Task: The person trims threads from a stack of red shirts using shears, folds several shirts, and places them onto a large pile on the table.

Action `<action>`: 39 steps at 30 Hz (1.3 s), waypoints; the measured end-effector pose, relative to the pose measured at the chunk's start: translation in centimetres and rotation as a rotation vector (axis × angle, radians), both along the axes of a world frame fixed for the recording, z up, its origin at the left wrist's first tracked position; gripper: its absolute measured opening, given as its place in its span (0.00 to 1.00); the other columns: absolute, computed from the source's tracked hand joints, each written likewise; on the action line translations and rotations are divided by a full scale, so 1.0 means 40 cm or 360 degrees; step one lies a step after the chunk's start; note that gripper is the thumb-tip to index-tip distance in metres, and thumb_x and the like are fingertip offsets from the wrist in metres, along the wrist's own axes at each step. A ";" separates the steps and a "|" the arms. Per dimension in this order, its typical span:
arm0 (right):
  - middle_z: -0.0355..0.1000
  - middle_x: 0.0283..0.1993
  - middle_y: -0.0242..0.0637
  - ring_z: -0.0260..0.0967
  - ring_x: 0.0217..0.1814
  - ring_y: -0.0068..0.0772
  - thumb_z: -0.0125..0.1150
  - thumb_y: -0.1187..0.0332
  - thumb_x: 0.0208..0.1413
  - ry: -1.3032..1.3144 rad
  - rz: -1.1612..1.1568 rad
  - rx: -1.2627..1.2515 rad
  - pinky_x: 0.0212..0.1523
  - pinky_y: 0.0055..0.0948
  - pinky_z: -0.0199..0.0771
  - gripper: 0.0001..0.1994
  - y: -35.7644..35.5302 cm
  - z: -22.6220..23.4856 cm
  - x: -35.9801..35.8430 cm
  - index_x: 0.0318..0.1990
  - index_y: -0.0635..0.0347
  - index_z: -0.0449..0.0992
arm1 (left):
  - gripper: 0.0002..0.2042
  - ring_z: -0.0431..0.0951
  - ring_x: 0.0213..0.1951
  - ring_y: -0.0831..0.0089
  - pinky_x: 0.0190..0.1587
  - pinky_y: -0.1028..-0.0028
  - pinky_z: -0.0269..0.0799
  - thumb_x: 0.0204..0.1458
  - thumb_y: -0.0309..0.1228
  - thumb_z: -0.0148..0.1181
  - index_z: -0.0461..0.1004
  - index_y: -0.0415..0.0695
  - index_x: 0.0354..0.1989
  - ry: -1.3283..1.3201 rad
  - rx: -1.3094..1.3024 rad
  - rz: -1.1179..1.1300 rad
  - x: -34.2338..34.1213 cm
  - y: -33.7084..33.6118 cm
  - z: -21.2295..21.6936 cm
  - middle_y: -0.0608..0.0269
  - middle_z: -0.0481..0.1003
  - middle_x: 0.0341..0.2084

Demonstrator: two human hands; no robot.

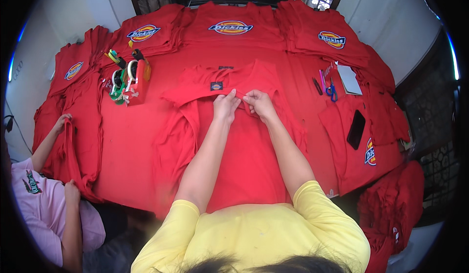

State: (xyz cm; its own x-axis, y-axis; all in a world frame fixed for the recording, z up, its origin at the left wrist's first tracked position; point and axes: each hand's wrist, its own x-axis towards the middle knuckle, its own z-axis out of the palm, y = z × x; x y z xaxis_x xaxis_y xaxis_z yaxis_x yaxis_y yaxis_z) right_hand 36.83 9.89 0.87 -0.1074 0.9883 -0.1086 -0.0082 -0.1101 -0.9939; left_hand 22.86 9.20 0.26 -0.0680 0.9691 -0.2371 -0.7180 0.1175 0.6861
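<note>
A red shirt lies spread on the red-covered table in front of me, its neck end away from me. A small dark label shows at the neckline. My left hand pinches the neckline edge just below the label, thumb on top. Close beside it on the right, my right hand has its fingers closed on the same edge. A small fold of cloth lies between the two hands. The fingertips under the cloth are partly hidden.
Stacks of red shirts with printed emblems line the far edge. A tape dispenser stands at left; blue scissors, a white pad and a black phone lie at right. A co-worker's hand holds red cloth at left.
</note>
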 end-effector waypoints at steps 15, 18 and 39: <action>0.60 0.16 0.21 0.53 0.15 0.11 0.59 0.65 0.56 0.0074 -0.0055 -0.0037 0.15 0.16 0.53 0.09 0.006 -0.012 -0.023 0.26 0.55 0.72 | 0.06 0.76 0.33 0.72 0.43 0.69 0.74 0.54 0.27 0.59 0.69 0.41 0.35 0.0049 0.0065 0.0003 -0.004 -0.008 -0.036 0.61 0.75 0.32; 0.60 0.16 0.21 0.52 0.14 0.12 0.57 0.64 0.57 0.0078 -0.0060 0.0007 0.15 0.16 0.54 0.10 -0.003 0.000 -0.025 0.26 0.56 0.72 | 0.06 0.76 0.33 0.73 0.41 0.70 0.74 0.54 0.27 0.60 0.69 0.42 0.35 -0.0002 0.0105 -0.0005 -0.007 -0.009 -0.034 0.61 0.75 0.32; 0.68 0.22 0.25 0.60 0.17 0.13 0.62 0.67 0.52 0.0049 0.0119 0.0333 0.19 0.15 0.61 0.07 -0.005 0.157 -0.013 0.31 0.60 0.73 | 0.11 0.74 0.38 0.70 0.47 0.66 0.72 0.53 0.26 0.61 0.62 0.40 0.35 0.0040 0.0209 -0.0028 -0.024 -0.026 0.155 0.60 0.71 0.33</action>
